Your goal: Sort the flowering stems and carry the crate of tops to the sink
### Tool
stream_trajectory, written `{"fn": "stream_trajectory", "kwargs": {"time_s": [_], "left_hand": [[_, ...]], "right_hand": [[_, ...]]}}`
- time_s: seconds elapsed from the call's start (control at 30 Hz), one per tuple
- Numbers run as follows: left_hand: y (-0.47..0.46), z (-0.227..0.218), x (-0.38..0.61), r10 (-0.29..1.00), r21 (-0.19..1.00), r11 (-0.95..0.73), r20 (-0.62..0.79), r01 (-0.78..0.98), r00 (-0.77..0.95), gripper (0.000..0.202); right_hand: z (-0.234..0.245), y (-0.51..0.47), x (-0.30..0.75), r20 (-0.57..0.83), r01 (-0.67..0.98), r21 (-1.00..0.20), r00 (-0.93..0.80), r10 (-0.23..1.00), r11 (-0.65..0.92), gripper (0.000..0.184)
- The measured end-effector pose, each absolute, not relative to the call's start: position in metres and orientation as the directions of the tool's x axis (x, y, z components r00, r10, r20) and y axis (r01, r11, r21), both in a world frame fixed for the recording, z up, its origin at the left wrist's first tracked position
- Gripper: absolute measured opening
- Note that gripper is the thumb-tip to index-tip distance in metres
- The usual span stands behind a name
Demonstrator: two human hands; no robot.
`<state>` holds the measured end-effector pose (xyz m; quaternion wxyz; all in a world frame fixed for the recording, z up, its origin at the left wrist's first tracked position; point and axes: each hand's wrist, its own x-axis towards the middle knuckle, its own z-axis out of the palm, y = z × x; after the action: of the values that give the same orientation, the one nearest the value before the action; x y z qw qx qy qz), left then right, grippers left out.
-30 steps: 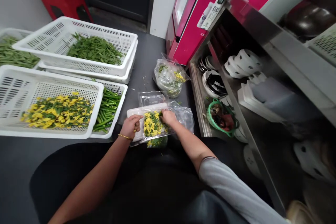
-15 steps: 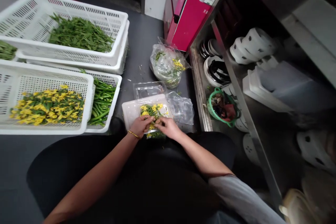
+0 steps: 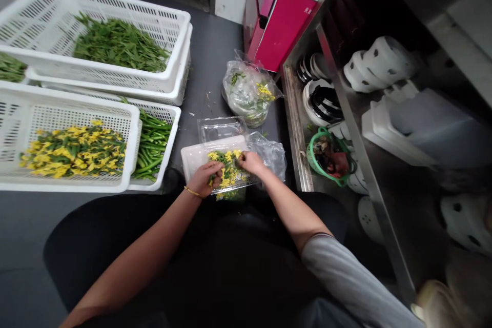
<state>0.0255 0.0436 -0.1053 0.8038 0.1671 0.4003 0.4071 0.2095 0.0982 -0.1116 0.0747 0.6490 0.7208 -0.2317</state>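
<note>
My left hand [image 3: 207, 178], with a yellow band at its wrist, is closed at the left side of a clear plastic tray. A bit of green shows beneath its curled fingers, probably a flower stalk. My right hand [image 3: 252, 162] is pinched over the right side of the tray; what its fingertips hold is too small to make out. Between the hands lie yellow flowers with green stems [image 3: 229, 169]. Under the tray rests a pale, whitish box [image 3: 191, 160]. A second clear plastic container [image 3: 222, 127] sits just behind it.
At left stand white crates with yellow flowers [image 3: 77, 151], green peppers [image 3: 151, 143] and leafy greens [image 3: 119, 46]. A plastic bag of greens [image 3: 249, 92] stands ahead, a crumpled clear bag [image 3: 271, 154] at right. A metal shelf holds a green basket [image 3: 313, 156] and white pots.
My hands, which met over the flowers, have drawn apart: the right moved right and slightly forward, the left slightly left. The view has shifted a little.
</note>
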Motion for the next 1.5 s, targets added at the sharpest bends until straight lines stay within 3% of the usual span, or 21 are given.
{"fn": "stream_trajectory", "kwargs": {"time_s": [0.13, 0.23, 0.3, 0.37, 0.47, 0.53, 0.63, 0.73, 0.93, 1.13, 1.23, 1.37, 1.5], "left_hand": [[0.041, -0.113, 0.031, 0.855, 0.744, 0.515, -0.479, -0.425, 0.199, 0.036], [0.040, -0.112, 0.031, 0.860, 0.728, 0.510, -0.444, -0.458, 0.252, 0.032], [0.041, -0.109, 0.026, 0.856, 0.677, 0.513, -0.448, -0.527, 0.257, 0.030], [0.044, -0.105, 0.019, 0.852, 0.604, 0.507, -0.460, -0.616, 0.250, 0.026], [0.048, -0.099, 0.007, 0.850, 0.479, 0.494, -0.442, -0.726, 0.286, 0.020], [0.049, -0.095, 0.003, 0.840, 0.418, 0.513, -0.424, -0.750, 0.338, 0.014], [0.049, -0.091, 0.002, 0.826, 0.418, 0.546, -0.413, -0.726, 0.384, 0.019], [0.049, -0.091, 0.004, 0.834, 0.467, 0.538, -0.419, -0.702, 0.359, 0.026], [0.052, -0.102, 0.009, 0.862, 0.551, 0.491, -0.422, -0.675, 0.281, 0.021], [0.047, -0.102, 0.015, 0.868, 0.648, 0.488, -0.431, -0.585, 0.246, 0.028], [0.045, -0.103, 0.020, 0.872, 0.726, 0.483, -0.449, -0.489, 0.194, 0.035], [0.043, -0.104, 0.029, 0.868, 0.817, 0.496, -0.478, -0.292, 0.138, 0.037], [0.038, -0.105, 0.032, 0.884, 0.867, 0.462, -0.432, -0.189, 0.178, 0.029]], "right_hand": [[-0.086, 0.063, 0.204, -0.264, 0.804, -0.578, -0.346, 0.900, 0.140, 0.009], [-0.083, 0.047, 0.201, -0.241, 0.620, -0.776, -0.457, 0.856, 0.113, 0.013], [-0.090, 0.051, 0.204, -0.271, 0.592, -0.805, -0.427, 0.863, 0.040, 0.021], [-0.100, 0.064, 0.208, -0.264, 0.706, -0.707, -0.310, 0.913, 0.035, 0.022], [-0.118, 0.087, 0.204, -0.234, 0.899, -0.400, -0.288, 0.929, 0.178, 0.023], [-0.127, 0.096, 0.196, -0.314, 0.926, -0.230, -0.360, 0.878, 0.298, 0.030], [-0.129, 0.098, 0.195, -0.409, 0.927, -0.061, -0.362, 0.838, 0.371, 0.032], [-0.120, 0.093, 0.214, -0.419, 0.933, -0.049, -0.343, 0.841, 0.357, 0.029], [-0.113, 0.087, 0.220, -0.363, 0.955, -0.103, -0.295, 0.884, 0.277, 0.031], [-0.127, 0.100, 0.191, -0.461, 0.994, -0.042, -0.113, 0.880, 0.106, 0.029], [-0.113, 0.093, 0.198, -0.400, 0.988, -0.147, -0.093, 0.912, 0.036, 0.024], [-0.086, 0.060, 0.201, -0.271, 0.873, -0.482, -0.229, 0.935, 0.074, 0.016], [-0.078, 0.028, 0.197, -0.234, 0.670, -0.742, -0.290, 0.928, 0.022, 0.022]]}}
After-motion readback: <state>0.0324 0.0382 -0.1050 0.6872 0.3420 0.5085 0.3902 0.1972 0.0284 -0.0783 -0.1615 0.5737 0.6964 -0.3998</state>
